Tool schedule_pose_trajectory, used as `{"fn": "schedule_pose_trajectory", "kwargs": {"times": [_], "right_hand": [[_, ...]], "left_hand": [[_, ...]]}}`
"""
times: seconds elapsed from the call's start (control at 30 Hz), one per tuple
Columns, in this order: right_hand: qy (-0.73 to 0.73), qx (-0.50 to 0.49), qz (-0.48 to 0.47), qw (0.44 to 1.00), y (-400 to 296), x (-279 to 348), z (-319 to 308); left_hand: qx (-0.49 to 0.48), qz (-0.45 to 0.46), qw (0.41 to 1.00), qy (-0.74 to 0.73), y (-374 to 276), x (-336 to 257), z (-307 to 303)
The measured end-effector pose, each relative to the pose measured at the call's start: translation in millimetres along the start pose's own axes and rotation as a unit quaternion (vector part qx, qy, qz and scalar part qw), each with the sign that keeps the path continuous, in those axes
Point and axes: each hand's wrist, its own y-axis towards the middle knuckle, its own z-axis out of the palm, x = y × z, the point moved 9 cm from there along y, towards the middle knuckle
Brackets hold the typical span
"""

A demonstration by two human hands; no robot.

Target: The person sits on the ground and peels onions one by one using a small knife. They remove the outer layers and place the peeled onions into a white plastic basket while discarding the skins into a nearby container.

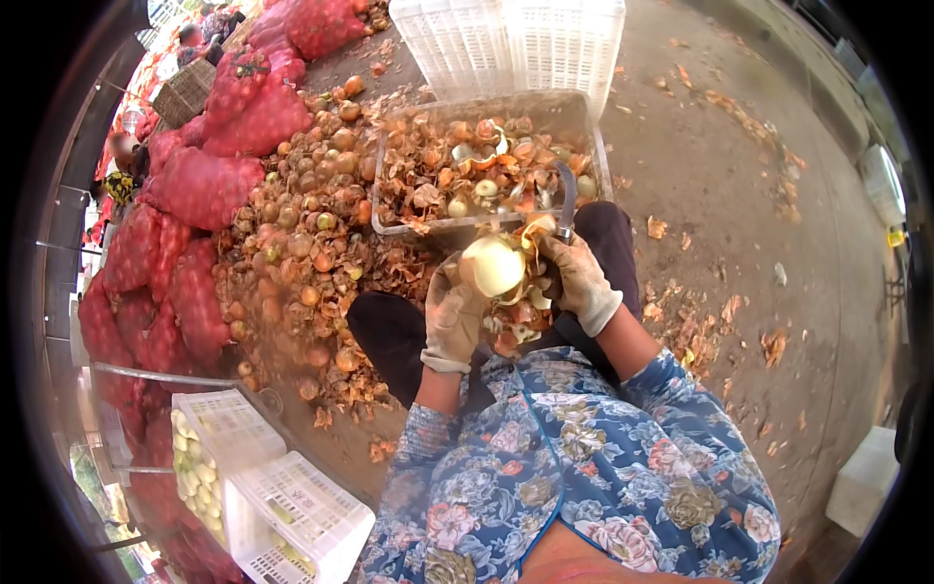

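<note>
My left hand (454, 310), in a pale work glove, grips a large onion (493, 267) whose outer skin is mostly off, baring the white flesh. My right hand (580, 281), gloved too, holds a knife with a curved blade (567, 193) that points away from me. Strips of onion skin (538, 228) hang between the onion and the right-hand fingers. Below the hands, more peelings (519, 327) lie in my lap. Just beyond my knees sits a shallow plastic crate (489, 221) holding loose skins and a few peeled onions (486, 188).
Unpeeled onions (299, 244) lie heaped to the left, backed by red mesh sacks (208, 186). White plastic baskets (511, 47) stand behind the crate. At lower left are crates (292, 504) and peeled onions (195, 474). Scattered skins (657, 228) dot the floor at right. People sit far left.
</note>
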Motion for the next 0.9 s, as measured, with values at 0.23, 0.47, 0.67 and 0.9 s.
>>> {"fn": "schedule_pose_trajectory", "kwargs": {"times": [0.23, 0.47, 0.67, 0.9], "right_hand": [[0.282, 0.004, 0.204, 0.937, -22.3, 33.9, 35.2], [0.386, -0.080, 0.105, 0.913, -2.6, 41.1, 0.6], [0.321, -0.159, 0.135, 0.924, 2.7, 25.1, -23.2], [-0.225, -0.125, -0.021, 0.966, -3.8, 83.5, -36.8]], "left_hand": [[-0.035, -0.031, 0.999, 0.017, 0.8, 5.7, 0.2], [0.028, -0.011, 0.998, -0.054, 1.4, 3.3, 2.9], [0.017, -0.027, 0.994, -0.103, -1.9, 3.7, 1.1], [-0.027, -0.025, 0.993, -0.113, 0.6, -0.9, -10.0]]}}
